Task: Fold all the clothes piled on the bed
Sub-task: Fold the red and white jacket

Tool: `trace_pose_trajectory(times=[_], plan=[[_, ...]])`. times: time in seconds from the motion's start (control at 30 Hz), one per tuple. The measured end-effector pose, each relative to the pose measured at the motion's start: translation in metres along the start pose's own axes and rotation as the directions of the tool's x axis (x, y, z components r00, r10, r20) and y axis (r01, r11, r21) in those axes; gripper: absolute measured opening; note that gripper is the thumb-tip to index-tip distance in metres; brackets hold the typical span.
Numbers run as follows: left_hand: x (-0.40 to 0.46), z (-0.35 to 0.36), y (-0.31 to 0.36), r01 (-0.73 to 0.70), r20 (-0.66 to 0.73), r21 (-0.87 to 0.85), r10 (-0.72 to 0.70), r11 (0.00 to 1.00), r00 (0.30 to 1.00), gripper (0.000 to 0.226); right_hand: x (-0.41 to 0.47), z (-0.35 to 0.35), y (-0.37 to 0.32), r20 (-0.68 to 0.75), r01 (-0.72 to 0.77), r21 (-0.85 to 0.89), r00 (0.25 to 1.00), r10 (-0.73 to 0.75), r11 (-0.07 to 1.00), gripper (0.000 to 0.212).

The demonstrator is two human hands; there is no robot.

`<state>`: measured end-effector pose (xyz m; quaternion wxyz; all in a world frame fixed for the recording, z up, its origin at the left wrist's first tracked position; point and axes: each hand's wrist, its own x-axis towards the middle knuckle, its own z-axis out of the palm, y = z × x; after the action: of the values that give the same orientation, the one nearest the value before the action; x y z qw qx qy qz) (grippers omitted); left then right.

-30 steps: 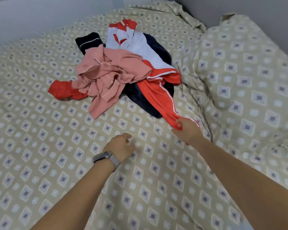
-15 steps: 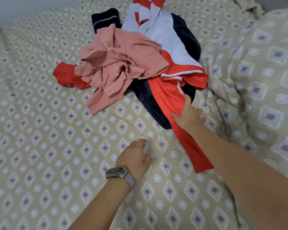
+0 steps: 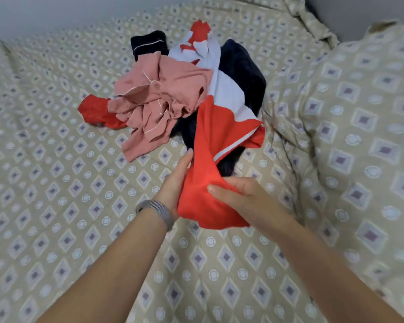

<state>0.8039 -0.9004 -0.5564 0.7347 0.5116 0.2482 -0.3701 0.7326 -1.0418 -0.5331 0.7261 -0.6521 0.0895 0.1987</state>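
Both hands meet over the near middle of the bed (image 3: 56,206), bunching one end of a red garment (image 3: 210,164) between them. The left hand (image 3: 176,180), with a grey watch (image 3: 159,212) on its wrist, cups the cloth from the left, its fingers lying fairly straight along the fabric. The right hand (image 3: 239,194) grips the same bunch from the right, thumb pressed over the front of the cloth and fingers wrapped behind it. From this hold the red garment runs up and away to the pile of clothes (image 3: 184,89), where its white and red upper part lies spread across the heap.

The pile sits in the far middle of the bed. A crumpled pink shirt (image 3: 159,103) lies on top toward the left, partly covering the red garment's other sleeve (image 3: 96,110), which pokes out at the pile's left edge. Dark navy clothing (image 3: 240,73) lies underneath and to the right, and a navy piece with a white stripe (image 3: 148,44) shows at the far side. Just right of the pile, a rumpled quilt (image 3: 348,113) in the same diamond print as the sheet rises in a mound, crowding the heap's right edge.
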Motion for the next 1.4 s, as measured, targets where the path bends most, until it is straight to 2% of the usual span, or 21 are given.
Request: trace_pose_trajectory(times=[0.1, 0.17, 0.23, 0.3, 0.37, 0.4, 0.43, 0.5, 0.6, 0.67, 0.73, 0.83, 0.93, 1.0, 1.03, 1.07, 1.13, 1.2, 1.27, 1.33, 1.4], plan=[[-0.018, 0.003, 0.014, 0.036, 0.113, -0.072, -0.028, 0.997, 0.993, 0.023, -0.040, 0.021, -0.001, 0.386, -0.019, -0.197, 0.918, 0.095, 0.980, 0.036], [-0.033, 0.003, 0.010, 0.021, 0.127, -0.030, -0.017, 0.999, 0.992, 0.017, -0.053, 0.021, 0.011, 0.482, -0.025, -0.303, 0.858, 0.176, 0.953, 0.042], [-0.049, -0.002, -0.003, -0.087, 0.056, 0.131, 0.081, 0.988, 0.995, 0.023, -0.053, 0.016, 0.025, 0.324, -0.059, -0.293, 0.933, 0.158, 0.954, 0.029], [-0.069, -0.012, -0.016, -0.220, 0.020, 0.378, 0.230, 0.899, 0.973, 0.026, -0.039, 0.005, 0.050, -0.070, -0.112, -0.288, 0.993, 0.095, 0.951, 0.042], [-0.092, -0.028, -0.025, -0.336, 0.124, 0.580, 0.328, 0.742, 0.937, 0.031, -0.023, 0.001, 0.069, -0.430, -0.111, -0.386, 0.900, -0.073, 0.916, 0.065], [-0.100, -0.036, -0.031, -0.395, 0.213, 0.631, 0.340, 0.668, 0.916, 0.032, -0.013, 0.001, 0.078, -0.499, -0.085, -0.480, 0.845, -0.192, 0.873, 0.086], [-0.108, -0.044, -0.038, -0.452, 0.309, 0.643, 0.330, 0.619, 0.892, 0.034, -0.003, 0.003, 0.085, -0.497, -0.047, -0.564, 0.817, -0.293, 0.825, 0.100], [-0.115, -0.058, -0.056, -0.536, 0.446, 0.611, 0.306, 0.582, 0.841, 0.037, 0.026, 0.006, 0.100, -0.468, 0.007, -0.641, 0.790, -0.398, 0.767, 0.101], [-0.084, -0.093, -0.094, -0.562, 0.430, 0.657, 0.363, 0.502, 0.827, 0.032, 0.071, 0.012, 0.131, -0.322, 0.100, -0.782, 0.781, -0.535, 0.616, 0.062], [-0.049, -0.123, -0.127, -0.502, 0.297, 0.738, 0.452, 0.450, 0.841, 0.014, 0.088, 0.010, 0.156, -0.140, 0.237, -0.842, 0.771, -0.621, 0.484, 0.034], [-0.021, -0.151, -0.159, -0.448, 0.175, 0.752, 0.509, 0.483, 0.843, 0.035, 0.088, 0.012, 0.173, -0.104, 0.294, -0.771, 0.818, -0.566, 0.566, 0.026], [-0.011, -0.161, -0.192, -0.395, 0.059, 0.683, 0.493, 0.614, 0.868, 0.024, 0.074, 0.011, 0.181, -0.214, 0.219, -0.592, 0.885, -0.413, 0.776, 0.028], [-0.027, -0.149, -0.203, -0.417, 0.092, 0.722, 0.521, 0.552, 0.848, 0.028, 0.039, 0.015, 0.171, -0.212, 0.211, -0.489, 0.912, -0.350, 0.846, 0.032], [-0.048, -0.135, -0.205, -0.476, 0.118, 0.767, 0.634, 0.430, 0.764, 0.059, 0.008, 0.023, 0.156, -0.165, 0.237, -0.445, 0.926, -0.339, 0.864, 0.030], [-0.063, -0.125, -0.206, -0.517, 0.140, 0.796, 0.735, 0.315, 0.663, 0.073, -0.010, 0.029, 0.148, -0.128, 0.263, -0.444, 0.928, -0.351, 0.857, 0.031], [-0.079, -0.114, -0.207, -0.540, 0.204, 0.831, 0.831, 0.133, 0.518, 0.083, -0.029, 0.037, 0.138, -0.091, 0.292, -0.471, 0.922, -0.375, 0.832, 0.032], [-0.113, -0.088, -0.208, -0.396, 0.420, 0.865, 0.876, -0.308, 0.237, 0.091, -0.070, 0.057, 0.114, -0.004, 0.358, -0.596, 0.894, -0.448, 0.719, 0.030], [-0.145, -0.064, -0.207, -0.223, 0.545, 0.828, 0.832, -0.515, 0.101, 0.090, -0.110, 0.078, 0.086, 0.106, 0.424, -0.694, 0.860, -0.500, 0.582, 0.026], [-0.172, -0.049, -0.196, -0.217, 0.534, 0.835, 0.840, -0.506, 0.095, 0.088, -0.148, 0.096, 0.061, 0.156, 0.434, -0.772, 0.837, -0.525, 0.464, 0.020], [-0.197, -0.045, -0.175, -0.287, 0.487, 0.855, 0.857, -0.431, 0.165, 0.078, -0.182, 0.108, 0.039, 0.140, 0.420, -0.815, 0.811, -0.568, 0.398, 0.021], [-0.227, -0.043, -0.156, -0.288, 0.462, 0.875, 0.850, -0.390, 0.251, 0.052, -0.212, 0.112, 0.024, 0.070, 0.445, -0.766, 0.775, -0.629, 0.463, 0.017]])
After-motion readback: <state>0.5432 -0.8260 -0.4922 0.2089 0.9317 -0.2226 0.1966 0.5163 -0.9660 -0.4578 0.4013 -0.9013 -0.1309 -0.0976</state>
